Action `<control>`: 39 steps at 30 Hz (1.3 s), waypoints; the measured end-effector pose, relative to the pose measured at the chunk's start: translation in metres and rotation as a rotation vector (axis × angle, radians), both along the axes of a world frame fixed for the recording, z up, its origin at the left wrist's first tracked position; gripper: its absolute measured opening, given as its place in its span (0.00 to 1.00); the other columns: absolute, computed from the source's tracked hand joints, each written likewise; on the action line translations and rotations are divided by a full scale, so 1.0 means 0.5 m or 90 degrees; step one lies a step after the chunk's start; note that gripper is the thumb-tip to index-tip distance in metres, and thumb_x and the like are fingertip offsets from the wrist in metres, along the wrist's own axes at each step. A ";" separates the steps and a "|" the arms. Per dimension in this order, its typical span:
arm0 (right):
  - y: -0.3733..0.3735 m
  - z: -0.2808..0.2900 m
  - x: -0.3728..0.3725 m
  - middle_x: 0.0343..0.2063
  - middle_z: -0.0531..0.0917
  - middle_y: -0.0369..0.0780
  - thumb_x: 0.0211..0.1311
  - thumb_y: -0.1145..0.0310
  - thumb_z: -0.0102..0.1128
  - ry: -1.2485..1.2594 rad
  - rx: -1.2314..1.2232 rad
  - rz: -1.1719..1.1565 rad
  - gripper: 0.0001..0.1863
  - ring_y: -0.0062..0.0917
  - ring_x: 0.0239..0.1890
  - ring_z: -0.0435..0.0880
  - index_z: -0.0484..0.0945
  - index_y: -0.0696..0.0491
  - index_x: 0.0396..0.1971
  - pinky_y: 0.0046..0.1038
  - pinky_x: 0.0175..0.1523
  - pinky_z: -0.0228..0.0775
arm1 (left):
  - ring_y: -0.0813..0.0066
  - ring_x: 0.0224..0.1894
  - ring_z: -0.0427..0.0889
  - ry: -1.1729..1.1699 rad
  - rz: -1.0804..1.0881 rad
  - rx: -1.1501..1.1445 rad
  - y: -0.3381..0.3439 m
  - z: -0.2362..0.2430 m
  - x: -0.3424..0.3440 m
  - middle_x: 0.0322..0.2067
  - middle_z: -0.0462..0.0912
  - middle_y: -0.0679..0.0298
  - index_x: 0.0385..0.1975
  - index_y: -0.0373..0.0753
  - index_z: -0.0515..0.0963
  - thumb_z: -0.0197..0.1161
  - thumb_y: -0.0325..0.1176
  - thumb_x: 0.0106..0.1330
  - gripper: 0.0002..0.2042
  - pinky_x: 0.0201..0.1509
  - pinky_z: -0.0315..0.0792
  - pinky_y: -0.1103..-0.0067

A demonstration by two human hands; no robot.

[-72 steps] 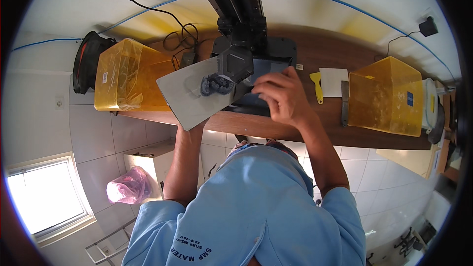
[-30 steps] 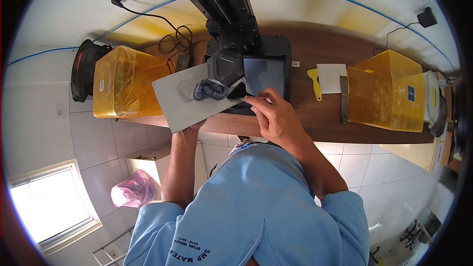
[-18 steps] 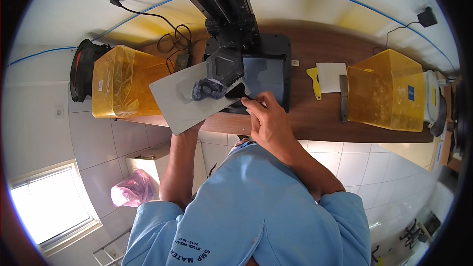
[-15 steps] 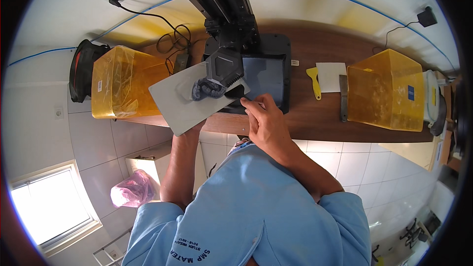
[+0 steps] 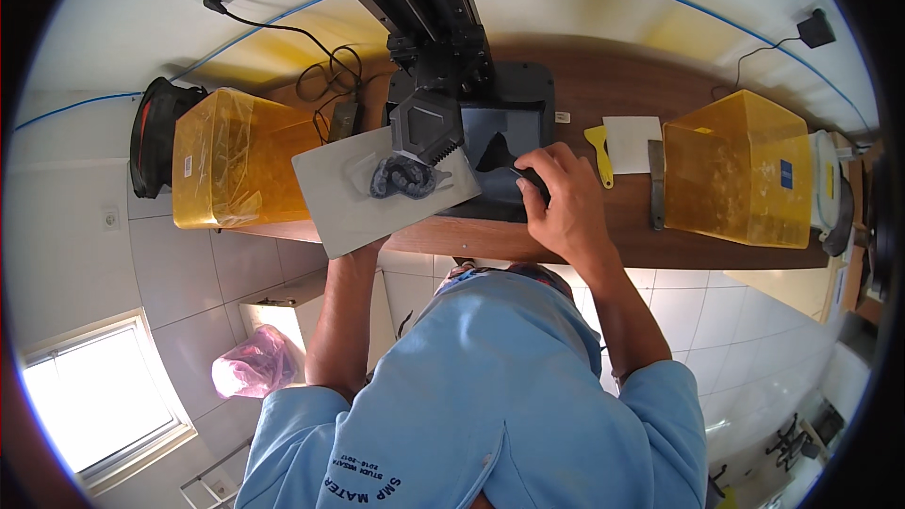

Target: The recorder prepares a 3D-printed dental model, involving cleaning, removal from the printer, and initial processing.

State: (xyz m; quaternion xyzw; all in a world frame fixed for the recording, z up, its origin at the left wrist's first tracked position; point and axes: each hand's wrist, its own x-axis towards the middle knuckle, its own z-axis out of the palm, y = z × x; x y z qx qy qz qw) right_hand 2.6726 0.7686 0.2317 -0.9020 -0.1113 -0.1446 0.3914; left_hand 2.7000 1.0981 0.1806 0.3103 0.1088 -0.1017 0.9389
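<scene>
Pinching black scraper [image 5: 495,155] in right hand [image 5: 567,200], right of pale plate [image 5: 353,217]. Supporting plate with left hand [image 5: 364,250] (fingers hidden; cannot tell grip). See grey arched piece [image 5: 400,176] on plate, apparently not yet detached.

Two hands [image 5: 567,200], seemingly two plastic scrapers [image 5: 495,154]

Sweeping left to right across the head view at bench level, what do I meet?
Black bag with red trim → translucent amber plastic box → pale grey rectangular plate → black scraper with a flared blade, held in the right hand → yellow plastic scraper → second translucent amber plastic box.
</scene>
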 end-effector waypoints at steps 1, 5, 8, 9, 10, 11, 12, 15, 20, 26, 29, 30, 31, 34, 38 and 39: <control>-0.007 -0.002 0.004 0.38 0.82 0.40 0.57 0.75 0.70 0.001 -0.011 0.005 0.11 0.37 0.35 0.82 0.82 0.48 0.39 0.37 0.41 0.67 | 0.59 0.57 0.83 -0.025 0.005 0.040 -0.014 0.012 -0.001 0.57 0.81 0.56 0.63 0.41 0.75 0.53 0.55 0.75 0.27 0.59 0.82 0.61; -0.021 0.009 0.030 0.37 0.83 0.34 0.59 0.73 0.71 -0.012 -0.017 0.105 0.10 0.31 0.38 0.81 0.84 0.46 0.40 0.38 0.48 0.62 | 0.57 0.59 0.83 -0.043 -0.026 0.003 0.047 -0.024 0.001 0.58 0.82 0.55 0.62 0.40 0.75 0.52 0.56 0.75 0.27 0.62 0.81 0.57; -0.025 -0.009 0.064 0.37 0.83 0.31 0.59 0.72 0.71 -0.067 -0.024 0.201 0.09 0.28 0.39 0.80 0.85 0.45 0.39 0.37 0.51 0.60 | 0.56 0.57 0.84 -0.037 -0.023 0.051 0.033 -0.015 0.008 0.58 0.82 0.54 0.61 0.39 0.76 0.53 0.55 0.75 0.27 0.60 0.83 0.58; -0.022 -0.010 0.069 0.37 0.83 0.31 0.59 0.72 0.71 -0.067 -0.024 0.202 0.09 0.28 0.39 0.80 0.85 0.45 0.39 0.37 0.51 0.60 | 0.56 0.57 0.84 -0.037 -0.023 0.051 0.032 -0.012 0.008 0.58 0.82 0.54 0.61 0.39 0.76 0.53 0.55 0.75 0.27 0.60 0.83 0.58; -0.015 -0.010 0.073 0.37 0.83 0.31 0.59 0.71 0.72 -0.075 -0.022 0.214 0.08 0.27 0.40 0.80 0.85 0.45 0.38 0.36 0.51 0.60 | 0.56 0.57 0.84 -0.035 -0.022 0.051 0.030 -0.009 0.009 0.58 0.82 0.54 0.61 0.39 0.76 0.53 0.55 0.75 0.27 0.60 0.83 0.58; -0.008 -0.009 0.076 0.36 0.83 0.30 0.59 0.71 0.72 -0.082 -0.020 0.226 0.07 0.27 0.40 0.80 0.86 0.45 0.38 0.35 0.52 0.60 | 0.56 0.57 0.84 -0.033 -0.022 0.051 0.028 -0.007 0.009 0.58 0.82 0.54 0.61 0.39 0.76 0.53 0.55 0.75 0.27 0.60 0.83 0.58; -0.002 -0.009 0.075 0.36 0.83 0.30 0.59 0.71 0.72 -0.083 -0.021 0.228 0.07 0.27 0.40 0.80 0.86 0.45 0.38 0.35 0.52 0.60 | 0.56 0.57 0.84 -0.031 -0.020 0.050 0.027 -0.004 0.009 0.58 0.82 0.54 0.61 0.39 0.76 0.53 0.55 0.75 0.27 0.59 0.83 0.58; 0.012 -0.011 0.067 0.36 0.83 0.30 0.59 0.70 0.72 -0.085 -0.014 0.239 0.08 0.26 0.41 0.80 0.86 0.45 0.38 0.35 0.51 0.60 | 0.56 0.57 0.84 -0.024 -0.013 0.049 0.023 0.002 0.008 0.57 0.82 0.54 0.61 0.39 0.76 0.53 0.55 0.75 0.27 0.59 0.84 0.59; 0.026 -0.016 0.062 0.36 0.82 0.31 0.61 0.68 0.72 -0.080 0.003 0.234 0.07 0.27 0.41 0.80 0.87 0.45 0.39 0.35 0.51 0.60 | 0.56 0.56 0.85 -0.011 -0.008 0.046 0.020 0.007 0.008 0.57 0.82 0.53 0.61 0.39 0.76 0.54 0.55 0.75 0.27 0.58 0.84 0.59; 0.035 -0.018 0.064 0.36 0.82 0.32 0.61 0.68 0.72 -0.074 0.011 0.236 0.07 0.27 0.40 0.80 0.87 0.45 0.40 0.36 0.51 0.60 | 0.57 0.54 0.86 -0.027 -0.010 0.023 0.029 -0.013 0.009 0.56 0.83 0.52 0.60 0.38 0.76 0.54 0.54 0.75 0.26 0.56 0.86 0.60; 0.036 -0.019 0.065 0.35 0.82 0.32 0.61 0.68 0.72 -0.070 0.011 0.238 0.08 0.28 0.40 0.80 0.87 0.45 0.39 0.35 0.50 0.61 | 0.57 0.54 0.86 -0.027 -0.032 0.004 0.022 -0.007 0.012 0.56 0.83 0.53 0.60 0.38 0.77 0.55 0.54 0.74 0.26 0.56 0.86 0.60; 0.037 -0.020 0.066 0.35 0.82 0.32 0.61 0.68 0.72 -0.070 0.011 0.239 0.08 0.28 0.40 0.80 0.87 0.45 0.39 0.35 0.50 0.61 | 0.57 0.54 0.86 -0.027 -0.031 0.005 0.026 -0.010 0.012 0.56 0.83 0.53 0.60 0.38 0.77 0.55 0.54 0.74 0.26 0.56 0.86 0.60; 0.038 -0.021 0.069 0.35 0.82 0.32 0.60 0.69 0.72 -0.066 0.019 0.242 0.07 0.28 0.40 0.80 0.87 0.46 0.39 0.35 0.50 0.61 | 0.56 0.55 0.86 -0.052 -0.048 -0.003 0.032 -0.016 0.012 0.56 0.83 0.52 0.61 0.38 0.77 0.55 0.54 0.74 0.27 0.57 0.85 0.60; 0.032 -0.021 0.078 0.34 0.82 0.32 0.60 0.69 0.72 -0.065 0.018 0.246 0.07 0.28 0.40 0.80 0.87 0.46 0.38 0.35 0.49 0.61 | 0.55 0.56 0.85 -0.050 -0.037 0.005 0.036 -0.022 0.011 0.57 0.83 0.52 0.61 0.38 0.76 0.55 0.55 0.74 0.28 0.58 0.85 0.59; 0.009 -0.017 0.089 0.34 0.82 0.32 0.58 0.70 0.73 -0.070 -0.014 0.267 0.07 0.27 0.40 0.80 0.88 0.46 0.37 0.35 0.49 0.62 | 0.54 0.57 0.85 -0.021 -0.013 0.005 0.036 -0.022 0.010 0.58 0.82 0.51 0.62 0.38 0.76 0.55 0.56 0.74 0.28 0.59 0.84 0.57; 0.003 -0.014 0.091 0.34 0.82 0.32 0.58 0.70 0.73 -0.070 -0.014 0.269 0.07 0.27 0.40 0.80 0.88 0.46 0.37 0.35 0.49 0.62 | 0.54 0.57 0.85 -0.020 -0.015 -0.003 0.037 -0.021 0.008 0.58 0.82 0.51 0.62 0.38 0.76 0.55 0.56 0.74 0.29 0.59 0.84 0.57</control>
